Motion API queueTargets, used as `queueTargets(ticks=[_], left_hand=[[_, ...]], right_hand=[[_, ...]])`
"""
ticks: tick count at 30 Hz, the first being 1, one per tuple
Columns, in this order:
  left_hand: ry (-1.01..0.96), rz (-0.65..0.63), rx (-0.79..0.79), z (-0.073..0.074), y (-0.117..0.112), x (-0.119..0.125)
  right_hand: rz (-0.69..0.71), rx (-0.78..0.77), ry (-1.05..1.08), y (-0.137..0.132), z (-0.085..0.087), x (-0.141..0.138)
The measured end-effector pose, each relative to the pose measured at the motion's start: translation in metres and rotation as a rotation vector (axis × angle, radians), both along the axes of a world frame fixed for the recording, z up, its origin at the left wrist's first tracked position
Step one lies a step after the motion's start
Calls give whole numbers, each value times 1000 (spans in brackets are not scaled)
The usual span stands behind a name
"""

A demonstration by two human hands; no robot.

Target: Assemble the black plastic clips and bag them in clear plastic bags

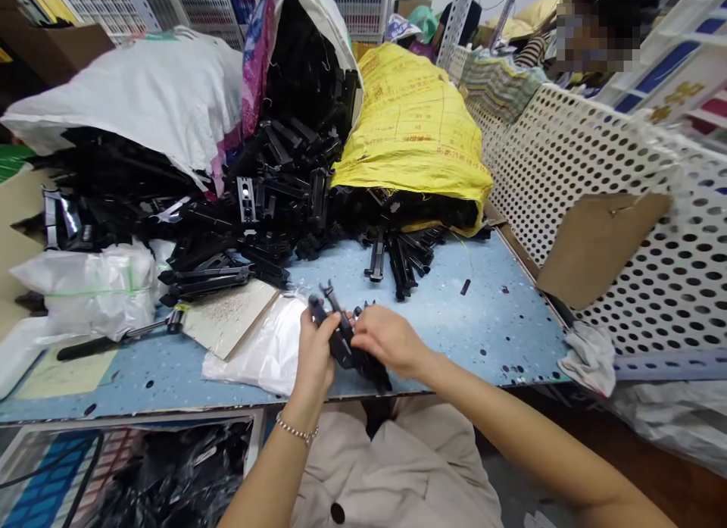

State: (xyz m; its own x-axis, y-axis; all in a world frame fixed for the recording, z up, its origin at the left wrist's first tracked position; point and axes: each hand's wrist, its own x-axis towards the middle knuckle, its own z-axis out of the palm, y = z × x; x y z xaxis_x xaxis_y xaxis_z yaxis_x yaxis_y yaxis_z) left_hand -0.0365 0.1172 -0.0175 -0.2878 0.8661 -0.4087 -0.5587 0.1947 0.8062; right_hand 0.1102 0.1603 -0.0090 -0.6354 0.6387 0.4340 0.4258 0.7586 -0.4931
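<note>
Just above the table's front edge, my left hand (313, 350) is closed around a long black part (339, 348), whose forked end points up and away from me. My right hand (391, 337) is closed over the near side of the same black pieces, fingers bent and pressed against them. My fingers hide where the pieces meet, so I cannot tell whether they are one part or several. Beyond my hands, a few similar black parts (400, 267) lie loose on the blue table (448, 308). Left of my left hand is a clear plastic bag stack (266, 346).
A heap of black parts (284, 179) spills from a white sack (153, 89) and a yellow sack (414, 119). A hammer-like tool (88, 349) lies left, near a board (227, 316) and wrapped bags (99, 285). A perforated white crate (613, 232) stands right; another person is behind it.
</note>
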Motion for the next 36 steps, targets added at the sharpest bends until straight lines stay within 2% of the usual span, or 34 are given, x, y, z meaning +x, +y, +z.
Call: queueTargets(ticks=[2, 4, 6, 9, 12, 14, 16, 18, 20, 23, 26, 28, 33, 35, 36], left_hand=[[144, -65, -29, -17, -5, -4], [386, -141, -20, -34, -11, -2], [664, -171, 47, -47, -17, 4], [912, -202, 116, -52, -21, 13], [956, -182, 183, -36, -17, 20], [817, -193, 257, -17, -11, 25], [563, -222, 288, 4, -5, 30], [315, -233, 266, 22, -1, 32], [111, -277, 223, 34, 0, 31], [-80, -409, 184, 43, -6, 27], [-88, -468, 174, 45, -12, 25], [-55, -479, 171, 46, -13, 25], [25, -371, 190, 50, 0, 22], [-44, -289, 191, 51, 6, 17], [-94, -252, 182, 51, 9, 13]], right_hand=[[-350, -101, 60, 28, -14, 9], [-699, -182, 128, 58, -30, 22], [-837, -259, 176, 80, -46, 34], [-814, -305, 218, 81, -55, 45], [-758, -269, 296, 41, -43, 39], [-645, -202, 357, 4, -28, 29], [-431, -174, 339, -26, -10, 21], [-211, -199, 337, -37, 5, 19], [-139, -202, 400, -29, 16, 23], [-202, -123, 409, -1, 29, 28], [-140, -60, 294, 18, 39, 24], [-114, -80, 269, 22, 44, 18], [-192, -396, 411, 16, 48, 2], [-178, -420, 420, 7, 44, 3], [-142, -362, 383, 1, 42, 4]])
